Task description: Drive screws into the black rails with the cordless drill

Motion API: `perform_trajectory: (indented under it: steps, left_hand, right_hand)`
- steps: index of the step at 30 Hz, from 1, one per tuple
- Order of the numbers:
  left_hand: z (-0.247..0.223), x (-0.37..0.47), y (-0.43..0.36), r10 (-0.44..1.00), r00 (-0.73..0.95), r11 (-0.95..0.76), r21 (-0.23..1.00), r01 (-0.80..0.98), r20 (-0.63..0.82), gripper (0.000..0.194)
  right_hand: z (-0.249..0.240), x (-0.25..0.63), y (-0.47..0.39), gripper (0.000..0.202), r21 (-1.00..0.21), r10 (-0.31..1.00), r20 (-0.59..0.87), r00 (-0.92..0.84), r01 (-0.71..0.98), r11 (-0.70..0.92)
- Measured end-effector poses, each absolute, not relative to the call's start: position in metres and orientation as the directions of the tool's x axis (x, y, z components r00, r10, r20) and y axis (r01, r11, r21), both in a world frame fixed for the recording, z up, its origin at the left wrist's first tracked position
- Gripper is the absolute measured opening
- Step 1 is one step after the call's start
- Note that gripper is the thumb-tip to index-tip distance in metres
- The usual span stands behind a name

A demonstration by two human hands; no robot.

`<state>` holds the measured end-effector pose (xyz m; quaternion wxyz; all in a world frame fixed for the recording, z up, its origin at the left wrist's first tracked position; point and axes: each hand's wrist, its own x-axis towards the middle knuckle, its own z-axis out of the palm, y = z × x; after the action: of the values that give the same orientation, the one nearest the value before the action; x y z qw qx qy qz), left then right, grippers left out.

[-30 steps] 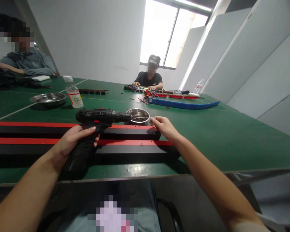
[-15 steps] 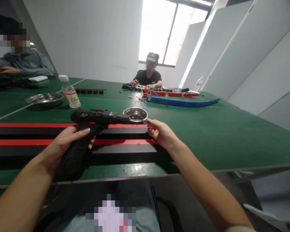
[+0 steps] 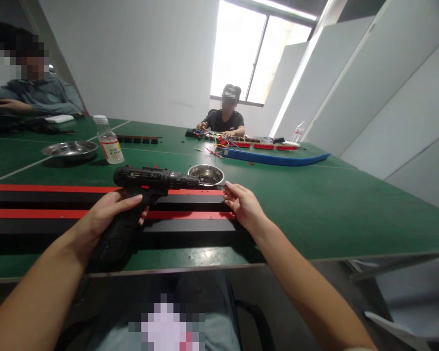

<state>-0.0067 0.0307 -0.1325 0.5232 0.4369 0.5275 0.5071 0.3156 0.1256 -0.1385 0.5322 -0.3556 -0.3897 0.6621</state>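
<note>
A black power drill (image 3: 142, 179) lies level across the view, its chuck pointing right. My left hand (image 3: 111, 210) is wrapped round its grip. At the tip of the drill's thin bit, my right hand (image 3: 241, 200) is closed in a pinch; whatever sits between the fingertips is too small to make out. Just behind the bit stands a small metal bowl (image 3: 219, 170) holding small dark pieces. Beneath the drill and both hands run two long black bars with red top strips (image 3: 190, 215).
On the green table (image 3: 314, 209) stand a bottle (image 3: 111, 148) and a wide metal dish (image 3: 71, 150) at the left. Farther back lie a long blue strip (image 3: 274, 157), coloured wires and red parts. One person sits across the table, another at the far left.
The drill and my left hand have shifted slightly right in the view. My right hand stays pinched near the bit's tip. The view has tilted a little.
</note>
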Motion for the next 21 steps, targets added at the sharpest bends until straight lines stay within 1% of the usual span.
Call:
perform_trajectory:
  steps: [11, 21]
  left_hand:
    - [-0.1268, -0.0035, 0.0275, 0.993, -0.053, 0.102, 0.993, -0.058, -0.105, 0.035]
    - [-0.1251, 0.0003, 0.0252, 0.991, -0.064, 0.111, 0.99, -0.082, -0.117, 0.039]
  right_hand:
    - [-0.1412, 0.3155, 0.1275, 0.037, -0.919, 0.979, -0.042, -0.2, -0.378, -0.116]
    - [-0.1426, 0.3169, 0.1239, 0.041, -0.933, 0.981, -0.004, -0.196, -0.351, -0.074]
